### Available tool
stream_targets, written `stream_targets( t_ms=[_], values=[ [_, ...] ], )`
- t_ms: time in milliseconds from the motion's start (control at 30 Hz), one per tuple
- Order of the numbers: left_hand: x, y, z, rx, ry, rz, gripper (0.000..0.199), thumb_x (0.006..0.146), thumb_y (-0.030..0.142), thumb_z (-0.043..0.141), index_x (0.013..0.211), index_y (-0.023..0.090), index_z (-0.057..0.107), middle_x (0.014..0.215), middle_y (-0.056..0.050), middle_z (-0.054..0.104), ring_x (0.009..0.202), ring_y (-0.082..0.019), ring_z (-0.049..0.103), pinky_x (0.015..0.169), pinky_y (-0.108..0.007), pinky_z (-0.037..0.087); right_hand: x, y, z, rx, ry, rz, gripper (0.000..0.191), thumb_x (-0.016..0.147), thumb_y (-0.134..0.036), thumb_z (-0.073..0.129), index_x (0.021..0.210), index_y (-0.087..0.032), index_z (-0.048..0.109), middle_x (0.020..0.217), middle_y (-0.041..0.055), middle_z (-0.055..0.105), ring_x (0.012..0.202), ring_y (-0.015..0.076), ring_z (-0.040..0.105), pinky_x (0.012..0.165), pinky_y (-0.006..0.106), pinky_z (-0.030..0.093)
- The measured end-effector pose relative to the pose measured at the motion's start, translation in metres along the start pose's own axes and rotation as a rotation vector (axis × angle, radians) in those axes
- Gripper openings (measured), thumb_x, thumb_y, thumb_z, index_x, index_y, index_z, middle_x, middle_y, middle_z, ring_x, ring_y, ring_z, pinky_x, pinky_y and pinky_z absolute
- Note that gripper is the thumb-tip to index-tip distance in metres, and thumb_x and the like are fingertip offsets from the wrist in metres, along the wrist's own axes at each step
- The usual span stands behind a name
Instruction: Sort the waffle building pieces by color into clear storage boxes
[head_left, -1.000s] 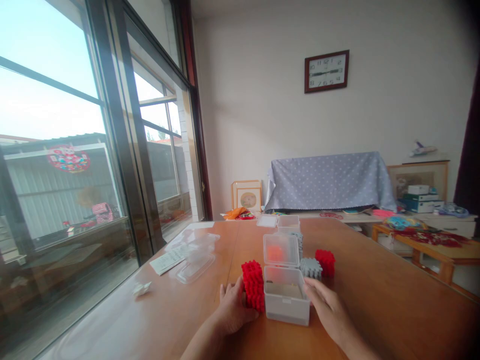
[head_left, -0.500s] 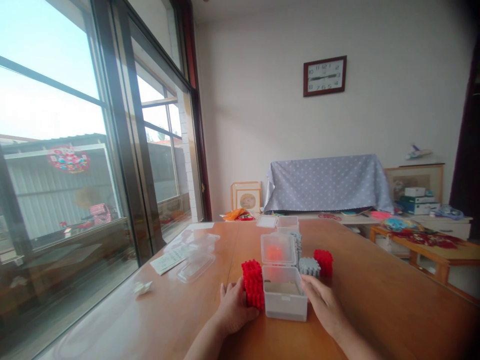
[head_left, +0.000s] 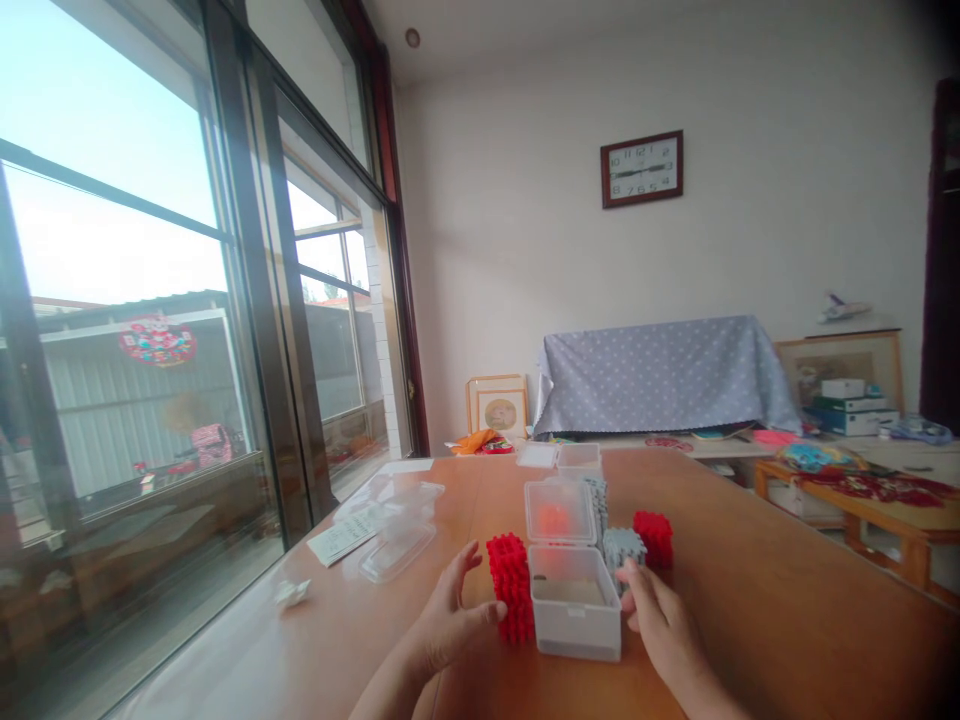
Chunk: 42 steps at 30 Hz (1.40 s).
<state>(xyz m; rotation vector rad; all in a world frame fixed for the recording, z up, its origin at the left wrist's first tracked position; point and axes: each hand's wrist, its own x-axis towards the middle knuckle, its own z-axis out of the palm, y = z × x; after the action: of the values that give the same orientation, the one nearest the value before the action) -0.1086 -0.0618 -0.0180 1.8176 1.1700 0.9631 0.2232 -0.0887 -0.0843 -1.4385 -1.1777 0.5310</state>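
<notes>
A clear plastic box (head_left: pixel 576 615) stands on the wooden table with its lid (head_left: pixel 561 512) raised at the back; something red shows through the lid. Just left of the box is a stack of red bumpy pieces (head_left: pixel 510 590). My left hand (head_left: pixel 456 618) is beside that stack, its fingers spread and its thumb close to the red pieces. At the box's right side, my right hand (head_left: pixel 654 612) has its fingertips near a grey bumpy stack (head_left: pixel 624 555), fingers bent together. Whether they grip anything is too small to tell. Another red stack (head_left: pixel 653 539) sits behind, to the right.
Clear lids (head_left: pixel 397 552), a printed paper (head_left: pixel 345 535) and a crumpled scrap (head_left: pixel 292 593) lie on the left of the table. Another clear box (head_left: pixel 580 459) stands at the far edge, with more grey pieces (head_left: pixel 596 500) nearer. A window runs along the left.
My left hand has moved left and its fingers have spread off the red stack. My right hand has shifted slightly right, from the box rim towards the grey pieces. The camera view has tilted up slightly.
</notes>
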Motion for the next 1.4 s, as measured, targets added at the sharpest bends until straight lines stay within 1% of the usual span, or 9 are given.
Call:
stream_targets(
  t_ms=[167,367,533,767,933,1033,1133,1267,1400],
  values=[
    [0.008,0.043,-0.029,0.209,0.127,0.155,0.068,0.086,0.054,0.064,0.144,0.022,0.047,0.141,-0.014,0.057,0.134,-0.029,0.051,0.111,-0.042,0.040,0.001,0.004,0.001,0.012,0.025,0.026,0.076,0.091,-0.078,0.030,0.101,-0.017,0.074,0.070,0.0049,0.070,0.060,0.0204,0.065,0.062,0.032,0.053],
    [0.026,0.082,-0.029,0.442,-0.028,0.224,0.059,0.081,0.035,0.070,0.136,0.020,0.054,0.131,-0.013,0.065,0.122,-0.027,0.060,0.104,-0.038,0.046,-0.002,0.004,-0.004,0.013,0.045,0.068,0.078,0.090,-0.080,0.029,0.102,-0.017,0.073,0.072,0.0056,0.070,0.060,0.0206,0.065,0.063,0.033,0.052],
    [0.037,0.091,-0.022,0.575,-0.081,0.169,0.060,0.072,0.033,0.074,0.129,0.020,0.058,0.124,-0.011,0.067,0.113,-0.028,0.064,0.093,-0.036,0.052,-0.004,0.001,-0.007,0.024,0.060,0.082,0.079,0.090,-0.081,0.028,0.101,-0.017,0.073,0.070,0.0046,0.069,0.058,0.0202,0.065,0.062,0.032,0.051],
    [0.042,0.086,-0.020,0.597,-0.067,0.179,0.060,0.071,0.029,0.075,0.128,0.024,0.057,0.114,-0.007,0.070,0.106,-0.026,0.065,0.090,-0.035,0.052,-0.002,0.006,-0.005,0.015,0.037,0.070,0.075,0.089,-0.081,0.030,0.095,-0.019,0.072,0.067,0.0034,0.068,0.058,0.0197,0.064,0.060,0.032,0.050],
    [0.044,0.089,-0.018,0.563,0.009,0.288,0.053,0.073,0.023,0.071,0.124,0.023,0.057,0.119,-0.007,0.067,0.110,-0.024,0.063,0.095,-0.035,0.049,-0.003,0.002,-0.005,0.018,0.050,0.045,0.072,0.090,-0.079,0.032,0.096,-0.019,0.072,0.069,0.0039,0.070,0.057,0.0193,0.064,0.061,0.031,0.050],
    [0.044,0.107,-0.008,0.577,0.016,0.408,0.046,0.074,0.019,0.069,0.118,0.023,0.059,0.118,-0.007,0.067,0.108,-0.024,0.062,0.097,-0.036,0.048,-0.004,-0.002,-0.006,0.040,0.077,0.043,0.071,0.092,-0.077,0.031,0.097,-0.019,0.072,0.070,0.0045,0.071,0.059,0.0196,0.066,0.062,0.031,0.051],
    [0.044,0.131,0.014,0.661,-0.055,0.475,0.041,0.073,0.018,0.067,0.113,0.023,0.062,0.114,-0.007,0.067,0.107,-0.025,0.061,0.096,-0.036,0.048,-0.005,-0.004,-0.006,0.065,0.105,0.027,0.071,0.092,-0.077,0.031,0.094,-0.018,0.072,0.070,0.0047,0.070,0.060,0.0199,0.066,0.062,0.031,0.051],
    [0.050,0.150,0.053,0.781,-0.222,0.443,0.042,0.070,0.017,0.065,0.112,0.023,0.063,0.115,-0.008,0.066,0.105,-0.025,0.062,0.091,-0.033,0.051,-0.004,-0.005,-0.006,0.076,0.130,0.005,0.071,0.091,-0.078,0.032,0.090,-0.018,0.071,0.067,0.0034,0.068,0.058,0.0189,0.064,0.059,0.030,0.051],
    [0.062,0.150,0.085,0.884,-0.313,0.380,0.034,0.064,0.018,0.067,0.098,0.023,0.068,0.105,-0.009,0.070,0.102,-0.030,0.063,0.088,-0.037,0.052,-0.005,-0.006,-0.006,0.093,0.131,-0.025,0.069,0.092,-0.077,0.033,0.088,-0.019,0.070,0.066,0.0036,0.067,0.059,0.0195,0.064,0.059,0.029,0.050]
  ],
)
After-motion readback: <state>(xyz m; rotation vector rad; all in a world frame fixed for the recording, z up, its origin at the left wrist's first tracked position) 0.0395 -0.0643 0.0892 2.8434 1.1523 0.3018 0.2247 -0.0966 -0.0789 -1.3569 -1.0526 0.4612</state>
